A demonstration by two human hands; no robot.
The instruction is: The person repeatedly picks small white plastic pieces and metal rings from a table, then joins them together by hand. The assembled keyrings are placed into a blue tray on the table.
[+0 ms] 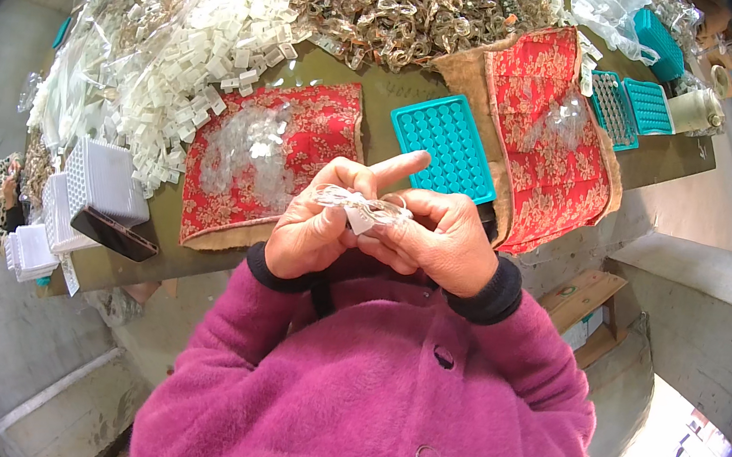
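Your left hand (307,226), one finger extended, and right hand (451,239) pinch a bundle of clear coiled strands (335,196) — held between them, nearer you than the teal tray (432,103). Steady the left pinch; gather loops evenly, leaving the white tag (359,220) uncreased.

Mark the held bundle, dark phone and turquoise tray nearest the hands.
Held bundle (342,199): head view, on its strands.
Dark phone (116,234): head view, on its face.
Turquoise tray (479,148): head view, on its right rim.
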